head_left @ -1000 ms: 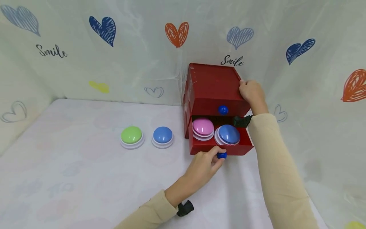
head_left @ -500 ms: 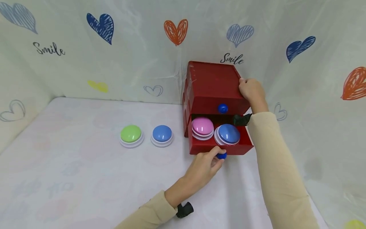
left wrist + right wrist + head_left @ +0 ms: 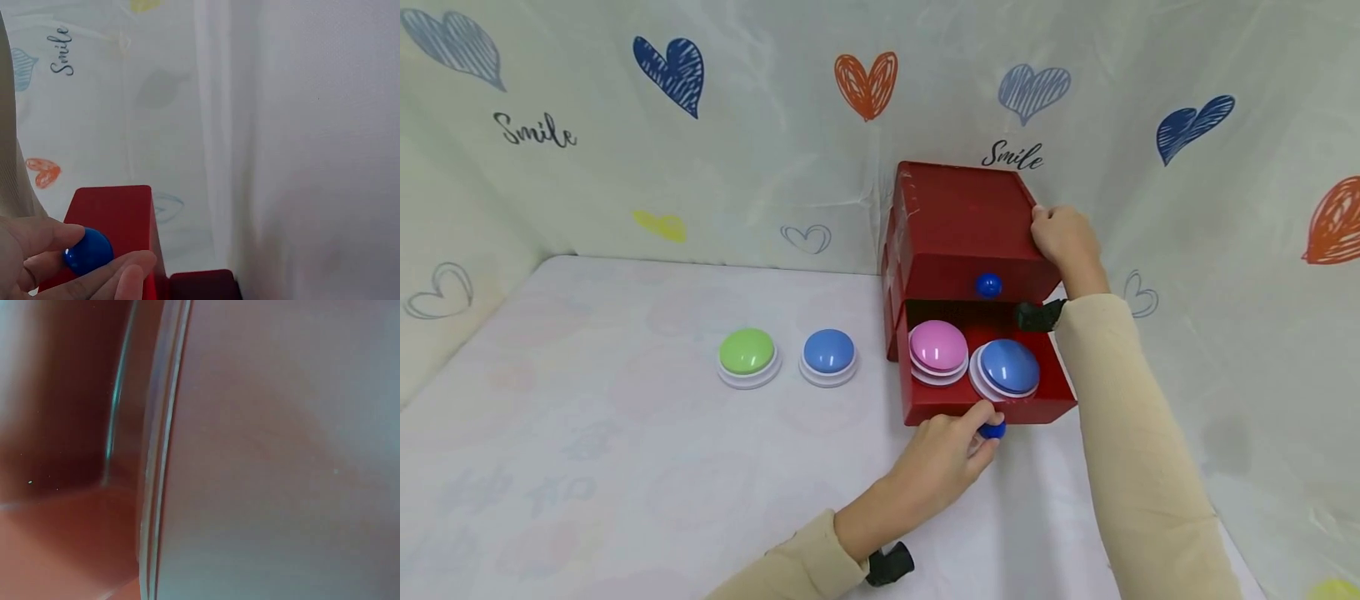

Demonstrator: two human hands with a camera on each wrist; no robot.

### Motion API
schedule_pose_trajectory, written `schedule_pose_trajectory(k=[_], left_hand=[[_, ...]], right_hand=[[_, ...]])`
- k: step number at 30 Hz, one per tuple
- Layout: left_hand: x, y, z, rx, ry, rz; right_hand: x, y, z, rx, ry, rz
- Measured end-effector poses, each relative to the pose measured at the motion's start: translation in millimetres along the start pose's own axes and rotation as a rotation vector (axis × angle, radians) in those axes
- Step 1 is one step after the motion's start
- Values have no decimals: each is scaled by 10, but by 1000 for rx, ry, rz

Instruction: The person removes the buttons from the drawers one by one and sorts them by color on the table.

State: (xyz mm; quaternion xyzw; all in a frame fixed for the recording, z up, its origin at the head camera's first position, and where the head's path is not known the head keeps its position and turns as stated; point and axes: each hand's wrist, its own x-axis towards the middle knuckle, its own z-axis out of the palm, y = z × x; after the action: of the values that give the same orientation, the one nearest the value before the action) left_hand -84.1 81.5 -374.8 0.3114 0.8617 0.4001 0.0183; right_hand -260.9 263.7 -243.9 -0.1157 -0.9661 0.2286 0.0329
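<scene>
A red rectangular box (image 3: 966, 208) stands on the white bench (image 3: 625, 467), before a heart-printed sheet (image 3: 760, 167). Its red lower drawer (image 3: 1037, 412) contains a pink domed button (image 3: 938, 343) left of a blue domed button (image 3: 1010, 365). Left of the box, from left: green domed button (image 3: 747, 350), second blue domed button (image 3: 829, 350).

I am wearing long cream-beige sleeves, plain and matte. My left sleeve (image 3: 797, 562) has soft creases and ends in a neat cuff (image 3: 847, 542) at the wrist. My right sleeve (image 3: 1138, 442) is the same pale shade, mostly smooth, with faint wrinkles lower down and a straight edge at the wrist. Past the cloth, my left hand (image 3: 936, 458) and right hand (image 3: 1066, 239) are bare. By the left wrist sits a stubby black fitting (image 3: 891, 565) with a rounded end; by the right, a dark black piece (image 3: 1037, 317), blocky and uneven in outline.
</scene>
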Motion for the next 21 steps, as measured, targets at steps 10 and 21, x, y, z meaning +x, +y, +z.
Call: schedule_pose_trajectory(k=[10,21], left_hand=[[-2,47,-4,78,-23,28],[-28,88,-21,110,-56,59]], right_hand=[[-3,6,-1,23,-3,19],[0,2,1,10,3,14]])
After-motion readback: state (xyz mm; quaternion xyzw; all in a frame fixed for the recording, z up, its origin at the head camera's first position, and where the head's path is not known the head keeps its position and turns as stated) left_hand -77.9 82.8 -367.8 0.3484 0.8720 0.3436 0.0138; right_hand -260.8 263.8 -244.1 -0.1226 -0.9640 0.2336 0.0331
